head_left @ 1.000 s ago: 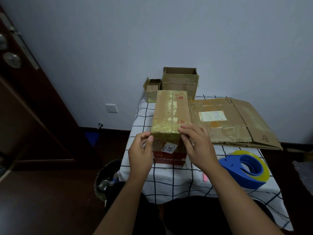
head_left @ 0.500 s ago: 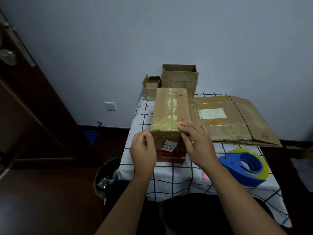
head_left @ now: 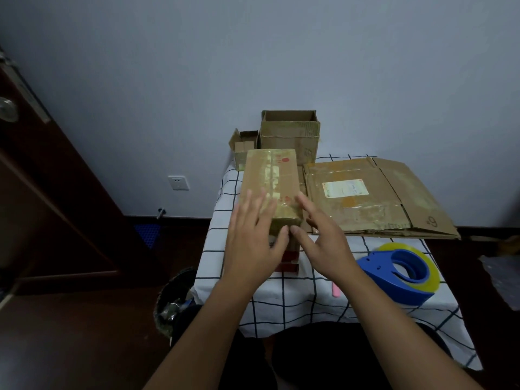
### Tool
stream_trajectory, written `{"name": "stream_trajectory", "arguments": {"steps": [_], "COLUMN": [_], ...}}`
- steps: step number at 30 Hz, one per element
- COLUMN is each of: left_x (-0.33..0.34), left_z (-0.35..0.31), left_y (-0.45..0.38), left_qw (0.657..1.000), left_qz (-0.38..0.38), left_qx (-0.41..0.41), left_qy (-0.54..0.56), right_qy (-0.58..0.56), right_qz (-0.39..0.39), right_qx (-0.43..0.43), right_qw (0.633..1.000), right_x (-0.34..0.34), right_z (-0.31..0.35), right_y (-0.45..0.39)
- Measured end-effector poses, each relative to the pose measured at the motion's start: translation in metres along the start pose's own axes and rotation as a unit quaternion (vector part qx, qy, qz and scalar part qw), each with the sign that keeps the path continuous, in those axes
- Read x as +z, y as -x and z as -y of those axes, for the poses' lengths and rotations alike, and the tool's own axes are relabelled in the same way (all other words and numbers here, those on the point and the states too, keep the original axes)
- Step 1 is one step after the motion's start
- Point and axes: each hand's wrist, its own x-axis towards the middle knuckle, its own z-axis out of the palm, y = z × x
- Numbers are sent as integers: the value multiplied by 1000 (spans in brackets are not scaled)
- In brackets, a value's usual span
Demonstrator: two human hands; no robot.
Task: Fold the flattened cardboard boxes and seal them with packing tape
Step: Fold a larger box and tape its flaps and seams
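Note:
A closed, taped brown cardboard box [head_left: 271, 181] stands lengthwise on the checked tablecloth [head_left: 295, 302]. My left hand [head_left: 253, 235] lies over its near left top with fingers spread and straight. My right hand [head_left: 320, 237] is open beside the box's near right corner, thumb close to the left thumb. Both hands are blurred. A flattened cardboard box [head_left: 374, 198] with a white label lies to the right. A blue tape dispenser with yellowish tape [head_left: 399, 273] sits at the near right of the table.
An open-topped cardboard box [head_left: 289, 135] and a small open box [head_left: 243, 146] stand at the table's back edge against the wall. A pink object [head_left: 335, 289] lies near the front. A bin [head_left: 174, 299] sits on the floor left of the table; a dark door [head_left: 56, 192] is further left.
Both hands have let go of the box's near end and opened with fingers spread. The left hand moved up over the box top; the right moved to its right corner.

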Motion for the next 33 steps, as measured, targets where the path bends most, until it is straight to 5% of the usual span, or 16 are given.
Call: {"name": "stream_trajectory", "arguments": {"steps": [6, 13, 22, 33], "left_x": [12, 17, 14, 20], "left_z": [1, -6, -13, -22], "left_y": [-12, -16, -15, -22], "left_qw": [997, 995, 997, 990], "left_qz": [-12, -30, -24, -8], "left_qx": [42, 11, 10, -27], "left_qy": [-63, -96, -73, -135], "right_qy": [-169, -87, 180, 273], "right_qz": [-44, -49, -185, -65], "right_qx": [126, 168, -50, -93], "right_qw": [977, 981, 965, 955], "right_x": [3, 17, 31, 27], "right_z": [-8, -13, -21, -21], "right_y": [22, 34, 37, 36]}}
